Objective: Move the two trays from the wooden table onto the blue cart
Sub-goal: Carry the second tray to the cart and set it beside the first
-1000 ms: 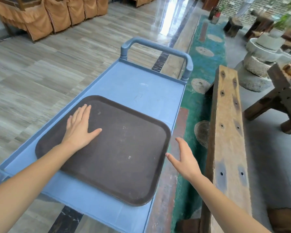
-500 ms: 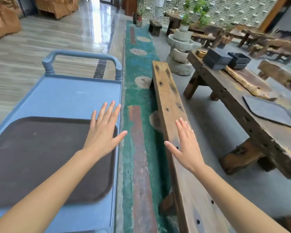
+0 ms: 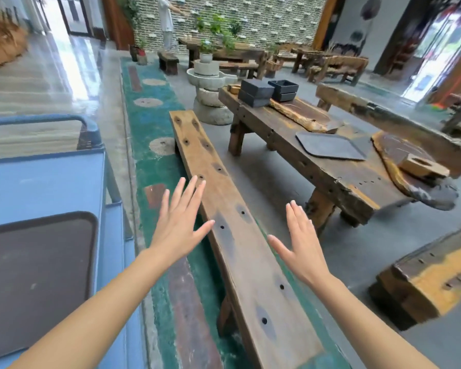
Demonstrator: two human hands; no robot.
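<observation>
Here we hold our left hand (image 3: 180, 226) and right hand (image 3: 301, 242) open and empty at the frame's centre above a long wooden bench (image 3: 240, 235), one brown tray (image 3: 35, 278) lying on the blue cart (image 3: 45, 182) at lower left, the grey tray (image 3: 329, 145) well apart on the wooden tabletop (image 3: 338, 179) at upper right.

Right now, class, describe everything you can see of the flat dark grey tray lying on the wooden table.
The flat dark grey tray is a thin rectangle with rounded corners and a low raised rim, matte, probably plastic. It lies flat and empty on the rough wooden table, set slightly askew, between a long bark-edged slab and a round-ended wooden board. Nothing rests on it; neither hand touches it.
</observation>
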